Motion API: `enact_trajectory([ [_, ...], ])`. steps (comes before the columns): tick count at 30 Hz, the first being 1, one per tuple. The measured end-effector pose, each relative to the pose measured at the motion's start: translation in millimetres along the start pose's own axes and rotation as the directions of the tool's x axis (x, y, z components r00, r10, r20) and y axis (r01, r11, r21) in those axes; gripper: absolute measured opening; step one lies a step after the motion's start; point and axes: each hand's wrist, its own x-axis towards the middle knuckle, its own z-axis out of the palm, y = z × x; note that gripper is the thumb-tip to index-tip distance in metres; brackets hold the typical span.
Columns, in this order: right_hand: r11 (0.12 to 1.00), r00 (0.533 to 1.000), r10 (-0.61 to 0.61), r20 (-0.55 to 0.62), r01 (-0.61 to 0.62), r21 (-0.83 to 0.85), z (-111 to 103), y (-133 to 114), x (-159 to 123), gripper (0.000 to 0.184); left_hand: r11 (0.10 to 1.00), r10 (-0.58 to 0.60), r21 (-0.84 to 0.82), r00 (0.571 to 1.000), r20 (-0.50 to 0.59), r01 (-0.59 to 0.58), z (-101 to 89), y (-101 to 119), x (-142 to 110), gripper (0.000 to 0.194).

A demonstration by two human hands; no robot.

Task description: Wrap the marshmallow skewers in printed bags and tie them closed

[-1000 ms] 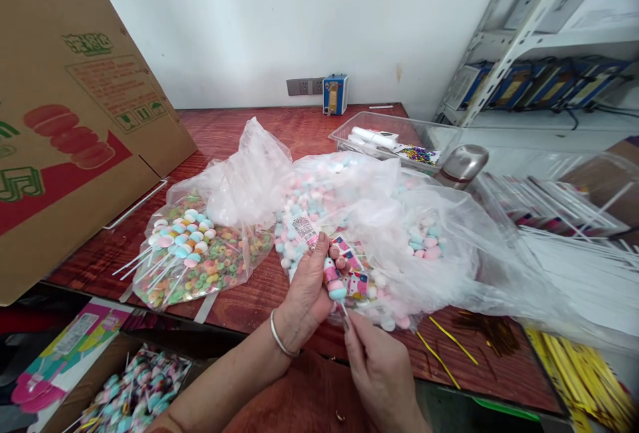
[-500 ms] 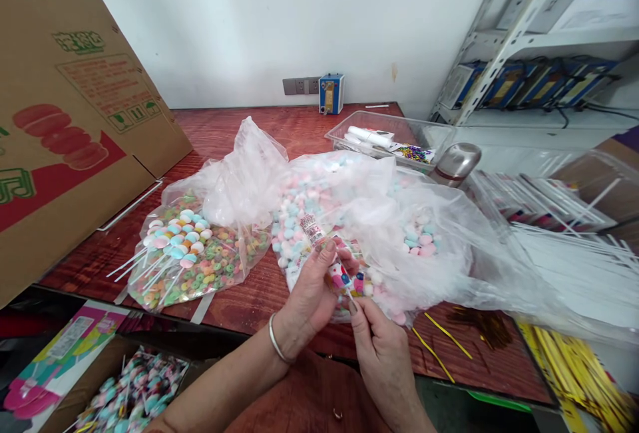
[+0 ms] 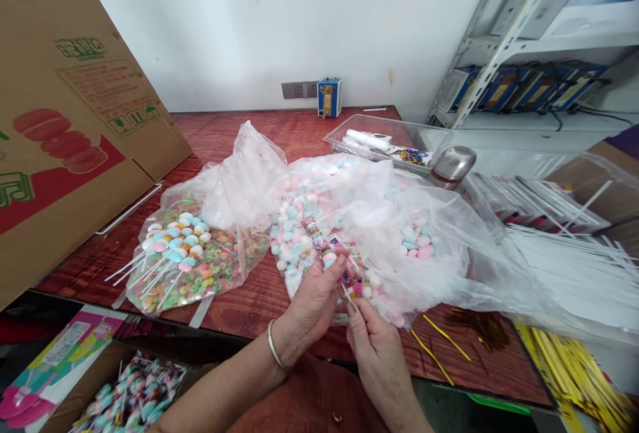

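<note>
My left hand [image 3: 314, 300] is closed round the lower end of a printed wrapper with a marshmallow lollipop [image 3: 317, 233] inside, tilted up and away from me. Pink and white marshmallow shows above my thumb. My right hand [image 3: 379, 350] pinches the lollipop's thin white stick [image 3: 346, 292] just below the wrapper's mouth. Behind both hands lies a clear bag of pastel marshmallows [image 3: 289, 227], with colourful printed wrappers partly hidden by my left fingers. Two yellow twist ties [image 3: 446, 338] lie right of my right hand.
At left, unwrapped marshmallow lollipops [image 3: 177, 240] rest on a bag of cereal-like rings [image 3: 224, 263]. A large carton [image 3: 100, 107] stands beyond them; a box of wrapped lollipops [image 3: 130, 393] sits below the table edge. A clear tray [image 3: 434, 137], metal flask [image 3: 454, 165] and white sticks [image 3: 564, 273] are at right.
The marshmallow lollipop has slid up into the wrapper, which now stands out filled above my left hand. My left fingers have gathered at the wrapper's lower end.
</note>
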Motion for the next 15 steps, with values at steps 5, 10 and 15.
enact_trajectory([
  [5,0.989,0.994,0.071,-0.082,-0.06,0.135,9.2,9.6,-3.0,0.041,0.99,-0.097,0.106,0.995,0.024,0.094,-3.1,-14.9,-7.8,0.035],
  [10,0.958,0.99,0.129,-0.06,-0.109,0.265,13.6,11.5,-1.8,0.044,0.941,0.012,0.339,0.999,0.049,-0.028,-4.5,-28.1,-11.4,0.034],
  [15,0.886,0.985,0.162,-0.056,-0.12,0.448,15.4,13.7,1.0,0.035,0.97,-0.038,0.243,0.997,0.059,0.023,-5.3,-23.3,-12.0,0.03],
])
